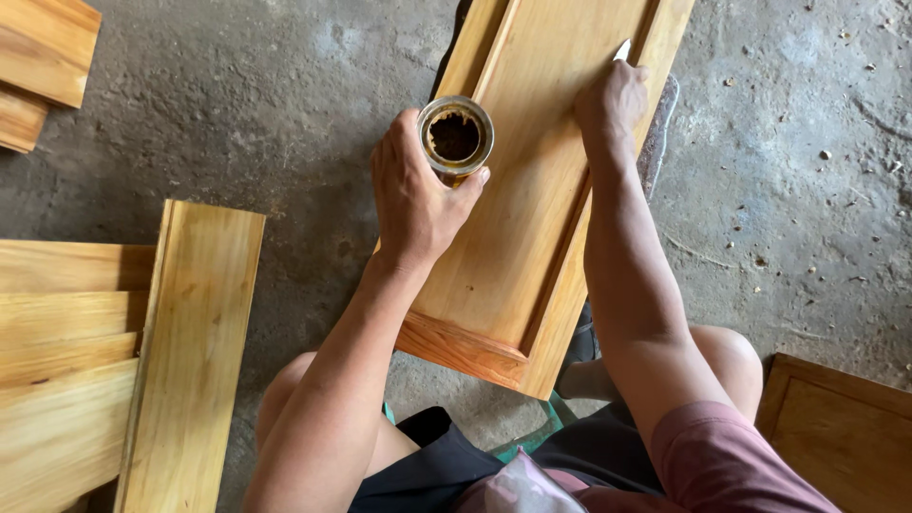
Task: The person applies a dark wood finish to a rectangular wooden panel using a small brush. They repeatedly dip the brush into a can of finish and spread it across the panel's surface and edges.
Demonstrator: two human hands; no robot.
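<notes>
My left hand (413, 195) grips a small round metal tin (456, 136) with dark brown paste inside, held over the left side of a yellowish wooden door panel (532, 171). My right hand (611, 100) is closed on a small tool with a pale blade tip (622, 49), pressed against the groove by the panel's right frame. The panel runs from my knees away toward the top of the view.
Several similar wooden panels are stacked at the left (66, 370), with one long board (195, 351) leaning on them. More boards lie at the top left (38, 57). A darker panel (845, 427) sits at the bottom right. The floor is rough grey concrete (285, 114).
</notes>
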